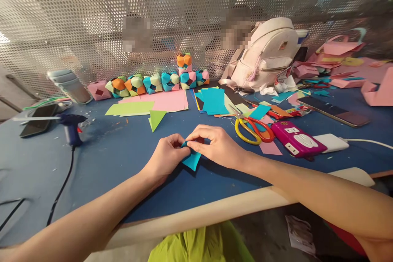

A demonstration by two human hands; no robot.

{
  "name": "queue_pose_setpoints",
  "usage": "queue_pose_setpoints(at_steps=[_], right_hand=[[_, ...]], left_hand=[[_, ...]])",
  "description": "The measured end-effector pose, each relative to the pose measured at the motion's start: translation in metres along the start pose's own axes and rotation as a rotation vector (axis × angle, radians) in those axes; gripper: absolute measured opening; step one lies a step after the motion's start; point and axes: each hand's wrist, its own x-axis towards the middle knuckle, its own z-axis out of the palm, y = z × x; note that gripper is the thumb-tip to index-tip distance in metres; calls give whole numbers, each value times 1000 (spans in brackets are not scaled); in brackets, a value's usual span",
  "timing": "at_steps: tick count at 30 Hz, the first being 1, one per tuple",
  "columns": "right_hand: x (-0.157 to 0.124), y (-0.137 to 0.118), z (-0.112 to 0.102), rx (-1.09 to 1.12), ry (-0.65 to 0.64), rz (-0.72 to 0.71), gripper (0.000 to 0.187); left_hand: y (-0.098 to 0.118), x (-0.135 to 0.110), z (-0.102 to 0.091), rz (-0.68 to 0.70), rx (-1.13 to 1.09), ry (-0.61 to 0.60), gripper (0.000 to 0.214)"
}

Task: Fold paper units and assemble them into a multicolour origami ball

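Both hands meet over the blue table [116, 159] on a small folded piece of teal paper [193, 160]. My left hand [168, 155] pinches its left edge with curled fingers. From the other side, my right hand [215, 145] presses and pinches its top with thumb and forefinger. A point of the paper hangs below the fingers. A folded green paper triangle [155, 119] lies just beyond my hands.
Sheets of green [130, 108], pink [172, 100] and teal paper [214, 100] lie behind. A row of coloured paper balls [153, 82] lines the mesh wall. Yellow-and-red scissors [253, 129], a magenta power strip [296, 138], a glue gun [69, 125], a phone [336, 111] and a white backpack [270, 53] stand around.
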Motion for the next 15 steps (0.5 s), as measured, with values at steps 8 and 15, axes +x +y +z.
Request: queue_pose_setpoints(at_steps=[8, 15], right_hand=[[-1, -1, -1, -1, 11, 19, 10], [2, 2, 0, -57, 46, 99, 11]], left_hand=[[0, 0, 0, 79, 134, -2, 13], [0, 5, -2, 76, -84, 152, 18]])
